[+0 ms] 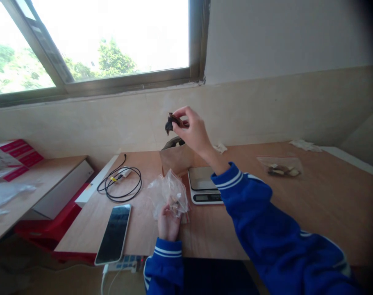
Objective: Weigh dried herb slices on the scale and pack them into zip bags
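My right hand [191, 128] is raised above a brown paper bag [176, 159], pinching a dark, shrivelled dried piece [171, 123] whose kind I cannot make out. The bag stands open on the table, with dark contents showing at its mouth. Lower down, my left hand [168, 224] has its fingers around a clear plastic bag [171, 190]; a few small light-brown bits show inside it. Right beside the paper bag lies a white kitchen scale [205, 184], partly covered by my right forearm.
On the right of the wooden table [321, 213] lies a zip bag of dried pieces [283, 168]. To the left are a coiled black cable [139, 186] and a tablet-like phone [114, 233] with a charging lead. A window [128, 41] is above.
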A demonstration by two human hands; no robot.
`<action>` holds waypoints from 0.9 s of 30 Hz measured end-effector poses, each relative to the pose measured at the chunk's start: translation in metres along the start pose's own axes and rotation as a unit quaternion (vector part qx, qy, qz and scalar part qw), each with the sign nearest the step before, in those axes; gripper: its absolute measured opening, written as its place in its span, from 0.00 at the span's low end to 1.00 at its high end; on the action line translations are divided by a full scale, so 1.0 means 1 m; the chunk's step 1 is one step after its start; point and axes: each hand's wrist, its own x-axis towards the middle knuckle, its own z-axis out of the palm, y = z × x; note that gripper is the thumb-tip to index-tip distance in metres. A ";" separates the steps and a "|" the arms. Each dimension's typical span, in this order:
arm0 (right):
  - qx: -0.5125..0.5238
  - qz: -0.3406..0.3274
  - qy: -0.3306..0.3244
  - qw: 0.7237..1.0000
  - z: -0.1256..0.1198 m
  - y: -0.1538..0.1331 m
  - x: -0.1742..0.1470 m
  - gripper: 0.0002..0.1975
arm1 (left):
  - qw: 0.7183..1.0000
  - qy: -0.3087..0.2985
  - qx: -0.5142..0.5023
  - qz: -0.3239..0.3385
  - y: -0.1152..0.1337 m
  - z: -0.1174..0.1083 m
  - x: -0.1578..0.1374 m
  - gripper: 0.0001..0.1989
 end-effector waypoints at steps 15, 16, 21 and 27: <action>-0.102 0.076 -0.032 0.991 0.042 0.114 -0.001 0.11 | 1.000 0.008 0.008 -0.001 -0.004 -0.003 0.001 0.16; -0.086 0.080 -0.028 0.993 0.042 0.116 -0.003 0.11 | 1.000 0.010 0.006 -0.001 -0.004 -0.003 0.001 0.16; -0.008 0.057 -0.064 0.996 0.039 0.105 -0.003 0.10 | 1.000 0.021 0.010 -0.003 -0.003 -0.001 0.000 0.13; 0.040 0.046 -0.088 0.994 0.034 0.083 -0.014 0.13 | 1.000 0.022 0.006 -0.008 -0.003 0.000 -0.001 0.13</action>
